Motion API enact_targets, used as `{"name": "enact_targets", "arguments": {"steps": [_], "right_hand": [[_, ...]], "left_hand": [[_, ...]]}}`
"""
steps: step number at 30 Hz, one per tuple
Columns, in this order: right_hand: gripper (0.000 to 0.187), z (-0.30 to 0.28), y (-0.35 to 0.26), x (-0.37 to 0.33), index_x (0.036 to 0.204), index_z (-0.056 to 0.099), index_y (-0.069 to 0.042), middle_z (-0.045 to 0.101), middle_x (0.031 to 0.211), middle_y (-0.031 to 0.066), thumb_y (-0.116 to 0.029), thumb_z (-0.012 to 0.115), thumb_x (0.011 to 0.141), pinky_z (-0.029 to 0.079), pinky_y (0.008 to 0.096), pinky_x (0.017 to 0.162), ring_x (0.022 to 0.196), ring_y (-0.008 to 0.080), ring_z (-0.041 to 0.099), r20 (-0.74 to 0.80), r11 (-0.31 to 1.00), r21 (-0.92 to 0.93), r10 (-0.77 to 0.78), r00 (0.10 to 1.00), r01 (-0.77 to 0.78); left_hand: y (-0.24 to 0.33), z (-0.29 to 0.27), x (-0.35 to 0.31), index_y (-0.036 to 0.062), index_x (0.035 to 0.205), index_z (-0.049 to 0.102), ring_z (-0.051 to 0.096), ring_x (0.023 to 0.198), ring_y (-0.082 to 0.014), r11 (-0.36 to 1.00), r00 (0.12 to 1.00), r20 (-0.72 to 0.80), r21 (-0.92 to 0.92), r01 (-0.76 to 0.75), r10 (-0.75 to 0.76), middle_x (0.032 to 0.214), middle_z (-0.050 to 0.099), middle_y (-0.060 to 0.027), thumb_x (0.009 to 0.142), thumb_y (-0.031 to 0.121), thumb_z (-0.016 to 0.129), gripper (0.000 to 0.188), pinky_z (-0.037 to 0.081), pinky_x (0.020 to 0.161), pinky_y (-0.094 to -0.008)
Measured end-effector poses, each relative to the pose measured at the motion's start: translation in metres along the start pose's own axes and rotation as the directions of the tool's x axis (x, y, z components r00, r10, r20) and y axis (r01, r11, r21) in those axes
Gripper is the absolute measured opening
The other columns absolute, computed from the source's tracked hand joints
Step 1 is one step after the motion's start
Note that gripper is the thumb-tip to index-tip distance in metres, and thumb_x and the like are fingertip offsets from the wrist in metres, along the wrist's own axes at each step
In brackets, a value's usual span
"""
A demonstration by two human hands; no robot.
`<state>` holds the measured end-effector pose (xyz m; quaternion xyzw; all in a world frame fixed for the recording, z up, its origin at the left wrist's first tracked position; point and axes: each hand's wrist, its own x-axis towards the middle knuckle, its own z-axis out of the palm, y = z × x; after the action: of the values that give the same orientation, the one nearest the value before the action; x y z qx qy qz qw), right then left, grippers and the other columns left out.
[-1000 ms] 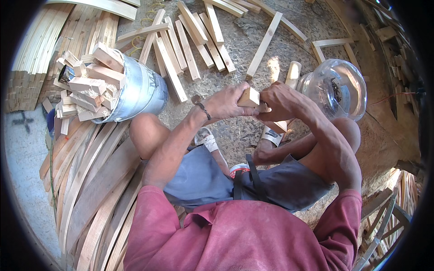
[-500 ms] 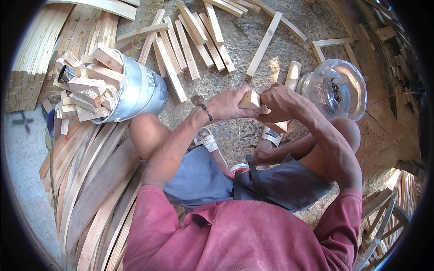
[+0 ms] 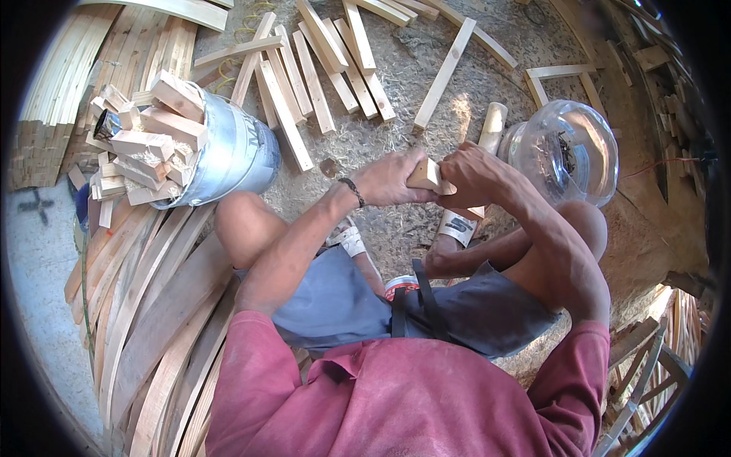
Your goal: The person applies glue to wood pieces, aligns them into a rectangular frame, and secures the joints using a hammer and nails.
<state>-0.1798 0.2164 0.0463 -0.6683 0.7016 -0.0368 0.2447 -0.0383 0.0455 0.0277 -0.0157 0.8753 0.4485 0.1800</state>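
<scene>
Both hands meet in front of my knees. My left hand (image 3: pixel 390 177) is closed round a pale wooden block (image 3: pixel 424 175), whose cut end faces up between the two hands. Tight against that block, my right hand (image 3: pixel 474 175) is curled into a fist; what lies inside its fingers is hidden. Just below the right fist a piece of wood (image 3: pixel 475 212) shows beside my foot, and I cannot tell whether the fist holds it. A dark band circles my left wrist.
A metal bucket (image 3: pixel 237 152) full of wood offcuts stands left. A clear plastic jar (image 3: pixel 598 156) with small dark bits inside lies right. Several pale wood strips (image 3: pixel 314 84) lie ahead, a wooden corner frame (image 3: pixel 563 70) far right, and long boards (image 3: pixel 164 297) beside my left leg.
My left hand and the block have shifted slightly to the right and down, closer against the right hand. A small brown block on the floor beside the left wrist shows more fully.
</scene>
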Motion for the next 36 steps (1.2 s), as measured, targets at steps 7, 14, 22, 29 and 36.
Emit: {"name": "enact_targets", "arguments": {"steps": [7, 14, 22, 29, 36], "right_hand": [[0.034, -0.007, -0.002, -0.003, 0.075, 0.072, 0.000, 0.068, 0.067, 0.0184, -0.034, 0.076, 0.074, 0.056, 0.0435, 0.071, 0.069, 0.0356, 0.070, 0.017, 1.000, -0.007, 0.027, 0.999, -0.027], [0.038, -0.030, -0.007, -0.007, 0.085, 0.071, -0.002, 0.070, 0.075, 0.0171, -0.038, 0.079, 0.075, 0.055, 0.0435, 0.071, 0.075, 0.0350, 0.071, -0.039, 0.985, 0.156, 0.079, 0.996, -0.072], [0.036, -0.046, -0.014, -0.011, 0.082, 0.065, -0.002, 0.068, 0.073, 0.0169, -0.036, 0.076, 0.077, 0.053, 0.0454, 0.069, 0.073, 0.0358, 0.070, -0.030, 0.970, 0.216, 0.125, 0.992, -0.115], [0.037, -0.046, -0.020, -0.016, 0.084, 0.061, -0.002, 0.066, 0.071, 0.0153, -0.036, 0.073, 0.078, 0.051, 0.0455, 0.066, 0.069, 0.0359, 0.067, -0.086, 0.970, 0.230, 0.095, 0.992, -0.073], [0.038, -0.050, -0.016, -0.019, 0.085, 0.058, -0.003, 0.064, 0.071, 0.0130, -0.037, 0.073, 0.080, 0.050, 0.0453, 0.064, 0.069, 0.0342, 0.067, -0.267, 0.963, 0.269, 0.050, 0.962, 0.024]], "left_hand": [[-0.005, 0.006, 0.002, 0.0042, 0.108, 0.053, 0.071, 0.079, -0.0283, 0.997, 0.992, -0.095, 0.015, -0.081, 0.082, 0.083, 0.066, -0.0149, 0.080, 0.059, 0.080, 0.067, 0.055, 0.073, -0.0409], [0.006, -0.012, -0.003, 0.0038, 0.114, 0.058, 0.071, 0.084, -0.0249, 0.995, 0.989, -0.140, -0.084, -0.050, 0.037, 0.089, 0.069, -0.0139, 0.079, 0.052, 0.082, 0.064, 0.057, 0.076, -0.0391], [0.007, -0.025, -0.014, 0.0027, 0.115, 0.062, 0.070, 0.087, -0.0243, 0.964, 0.946, -0.248, -0.111, -0.243, 0.210, 0.096, 0.069, -0.0125, 0.075, 0.048, 0.087, 0.065, 0.057, 0.077, -0.0382], [0.011, -0.032, -0.017, 0.0033, 0.121, 0.060, 0.067, 0.100, -0.0213, 0.977, 0.977, -0.144, -0.123, -0.175, 0.157, 0.107, 0.069, -0.0117, 0.076, 0.044, 0.089, 0.068, 0.053, 0.088, -0.0360], [0.015, -0.036, -0.023, 0.0032, 0.124, 0.060, 0.064, 0.105, -0.0169, 0.884, 0.969, -0.209, -0.419, -0.208, 0.128, 0.112, 0.067, -0.0073, 0.078, 0.032, 0.090, 0.062, 0.051, 0.091, -0.0330]]}}
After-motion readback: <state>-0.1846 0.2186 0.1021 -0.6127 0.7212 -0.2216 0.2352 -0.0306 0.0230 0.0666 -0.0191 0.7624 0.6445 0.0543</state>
